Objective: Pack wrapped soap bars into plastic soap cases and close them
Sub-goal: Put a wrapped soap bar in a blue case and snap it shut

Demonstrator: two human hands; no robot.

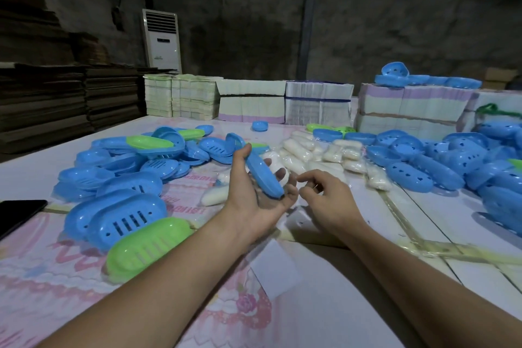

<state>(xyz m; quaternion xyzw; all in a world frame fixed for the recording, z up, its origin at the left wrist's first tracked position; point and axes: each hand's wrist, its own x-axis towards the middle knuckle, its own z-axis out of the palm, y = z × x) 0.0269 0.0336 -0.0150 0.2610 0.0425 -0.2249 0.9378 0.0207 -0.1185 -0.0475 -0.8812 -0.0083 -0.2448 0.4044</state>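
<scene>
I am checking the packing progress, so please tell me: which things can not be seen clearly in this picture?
- Head view: whether the blue plastic soap case in the left hand contains soap; its shell and the fingers hide the inside.
- Head view: the black flat object is cut off by the left edge.
- Head view: the pink print on the table cover is too small to read.
- Head view: whether the right hand pinches anything; too small.

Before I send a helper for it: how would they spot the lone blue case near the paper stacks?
Find the paper stacks along the table's far edge. In front of them sits one small blue case, apart from both piles.
</scene>
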